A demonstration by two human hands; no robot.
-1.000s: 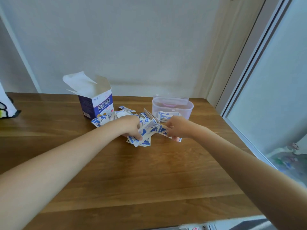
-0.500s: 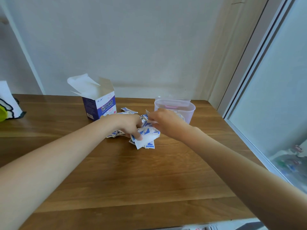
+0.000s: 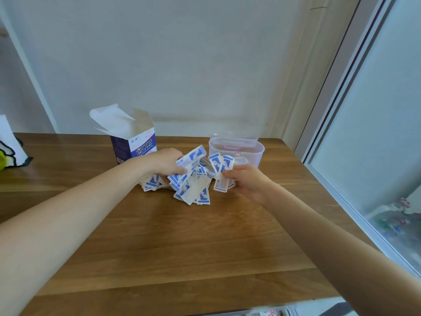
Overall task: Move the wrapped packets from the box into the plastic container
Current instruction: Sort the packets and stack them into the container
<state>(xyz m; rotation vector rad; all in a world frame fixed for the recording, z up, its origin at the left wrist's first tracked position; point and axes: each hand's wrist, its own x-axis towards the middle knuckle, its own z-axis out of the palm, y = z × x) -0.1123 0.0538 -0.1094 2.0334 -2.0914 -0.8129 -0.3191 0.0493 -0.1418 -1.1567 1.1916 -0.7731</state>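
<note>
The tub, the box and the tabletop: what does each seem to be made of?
The plastic container looks like thin, frosted see-through plastic: packets show dimly through its wall. The box looks like printed cardboard, glossy outside, with plain white folded-up flaps. The table shows brown wood grain with a satin sheen; solid wood or a laminate, I cannot tell.

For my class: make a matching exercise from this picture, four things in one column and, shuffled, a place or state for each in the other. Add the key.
1. cardboard box
2. plastic container
3. left hand
4. loose packets

A. heaped on the wooden table
B. far right, clear, lidless
C. upright, top flaps open
D. gripping a bundle of packets

Pairs: 1-C, 2-B, 3-D, 4-A
</note>
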